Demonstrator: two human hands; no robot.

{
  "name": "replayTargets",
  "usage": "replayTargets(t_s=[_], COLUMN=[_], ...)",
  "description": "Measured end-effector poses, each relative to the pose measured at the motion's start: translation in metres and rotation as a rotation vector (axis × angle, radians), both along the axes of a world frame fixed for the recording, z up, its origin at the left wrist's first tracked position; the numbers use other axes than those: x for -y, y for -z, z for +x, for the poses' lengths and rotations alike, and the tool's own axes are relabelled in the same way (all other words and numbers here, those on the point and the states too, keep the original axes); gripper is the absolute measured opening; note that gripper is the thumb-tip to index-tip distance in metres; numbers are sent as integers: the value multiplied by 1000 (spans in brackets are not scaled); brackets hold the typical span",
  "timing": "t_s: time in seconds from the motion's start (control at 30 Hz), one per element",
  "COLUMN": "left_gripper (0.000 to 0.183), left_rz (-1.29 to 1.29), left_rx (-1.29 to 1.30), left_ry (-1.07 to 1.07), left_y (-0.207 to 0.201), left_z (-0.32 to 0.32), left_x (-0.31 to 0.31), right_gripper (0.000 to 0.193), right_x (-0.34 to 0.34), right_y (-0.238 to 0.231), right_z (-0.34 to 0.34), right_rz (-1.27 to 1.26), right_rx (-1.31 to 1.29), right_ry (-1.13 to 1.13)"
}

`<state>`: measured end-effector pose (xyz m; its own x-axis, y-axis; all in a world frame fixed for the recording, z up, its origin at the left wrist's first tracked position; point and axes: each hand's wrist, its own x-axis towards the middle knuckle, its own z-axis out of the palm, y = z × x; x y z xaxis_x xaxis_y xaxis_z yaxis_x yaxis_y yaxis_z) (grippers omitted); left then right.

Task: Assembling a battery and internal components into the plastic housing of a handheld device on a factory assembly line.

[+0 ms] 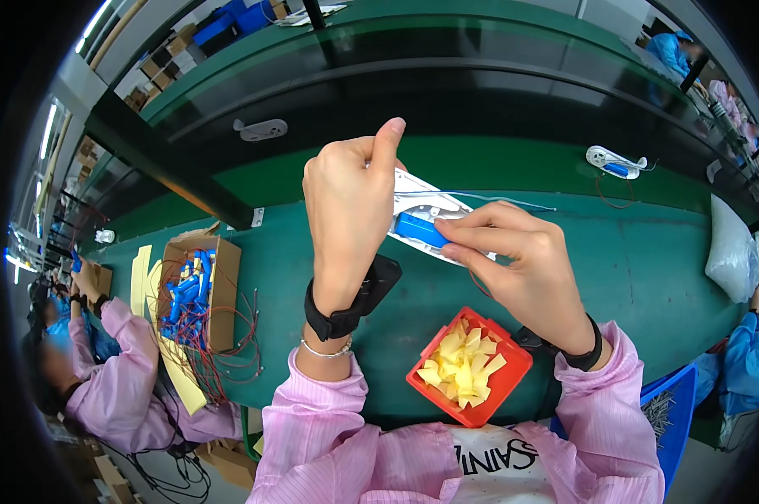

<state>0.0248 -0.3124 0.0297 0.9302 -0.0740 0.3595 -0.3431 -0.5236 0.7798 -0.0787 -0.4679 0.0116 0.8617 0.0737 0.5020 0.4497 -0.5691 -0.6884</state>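
Observation:
My left hand is closed round the far left end of a white plastic housing, its thumb pointing up. The housing is tilted above the table, its hollow inner side showing. A blue wrapped battery pack lies in the housing's hollow. The fingertips of my right hand pinch the battery's right end. A thin pale wire runs across the housing and sticks out to the right; a red wire hangs below my right fingers. Nearer to me stands a red bin full of pale yellow adhesive pieces.
At left, a cardboard box holds blue batteries with trailing red wires, beside yellow strips. Other white housings lie on the far ledge. A plastic bag and a blue bin of screws are at right. Co-workers sit either side.

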Motion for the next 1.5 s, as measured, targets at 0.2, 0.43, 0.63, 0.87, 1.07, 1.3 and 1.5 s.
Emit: replayTargets(t_s=[0.2, 0.43, 0.63, 0.87, 1.07, 1.3, 1.5], left_gripper=[51, 56, 53, 52, 43, 43, 42], left_rz=[-42, -112, -96, -256, -254, -266, -62], left_rx=[-18, -34, -9, -136, -661, -281, -141], left_ry=[8, -20, -26, 131, 828, 193, 330], left_y=[2, -3, -7, 5, 29, 174, 100], left_z=[-1, 0, -8, 2, 64, 181, 92], left_x=[3, -3, -1, 1, 3, 56, -15], right_gripper=[19, 32, 43, 38, 41, 33, 22], right_x=[0, -13, -19, -11, 48, 20, 24], right_y=[5, 0, 16, 13, 4, -13, -20], right_z=[5, -3, 4, 7, 34, 21, 14], right_rz=[169, -168, -294, -169, -354, -286, -129], right_rx=[-87, 194, 369, 264, 267, 302, 337], right_ry=[-23, 40, 94, 80, 191, 158, 262])
